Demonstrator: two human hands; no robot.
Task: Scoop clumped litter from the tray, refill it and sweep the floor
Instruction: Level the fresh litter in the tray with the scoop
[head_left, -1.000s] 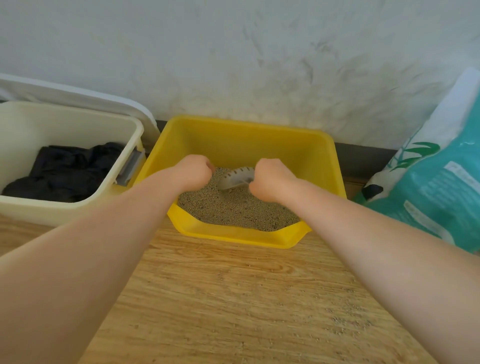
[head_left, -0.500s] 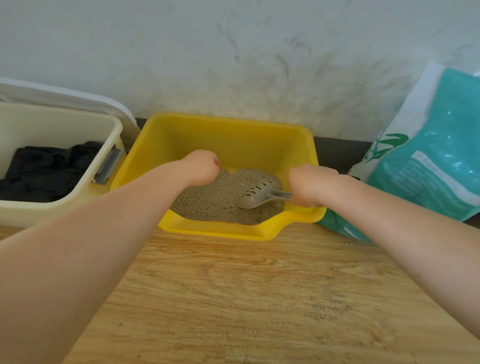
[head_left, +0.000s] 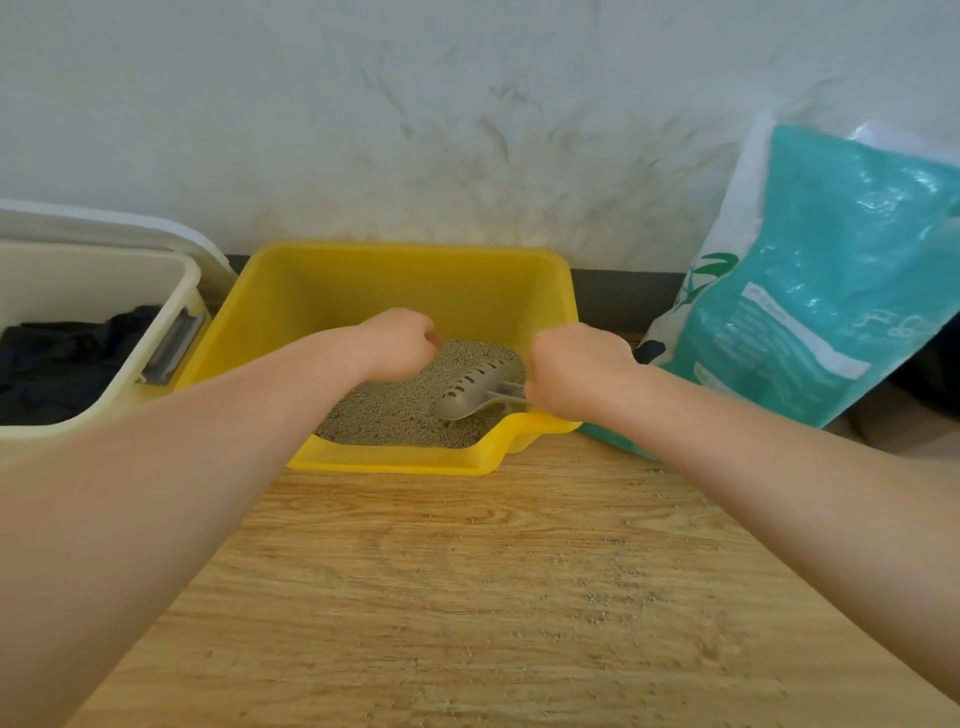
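Right hand, its grip closed round the handle of the grey slotted scoop, whose bowl lies on the litter in the yellow tray. Left hand curled into a fist above the litter, holding nothing visible. Teal litter bag stands just right of the tray; stray grains on the wooden floor.

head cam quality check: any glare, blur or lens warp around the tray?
Head view: soft, even light, no hard shadows; glare only on the teal bag. Tray and scoop fairly sharp, litter grain readable. Wide-angle warp stretches both forearms at the frame edges; the bin rim bows. Right hand hides the scoop's handle.
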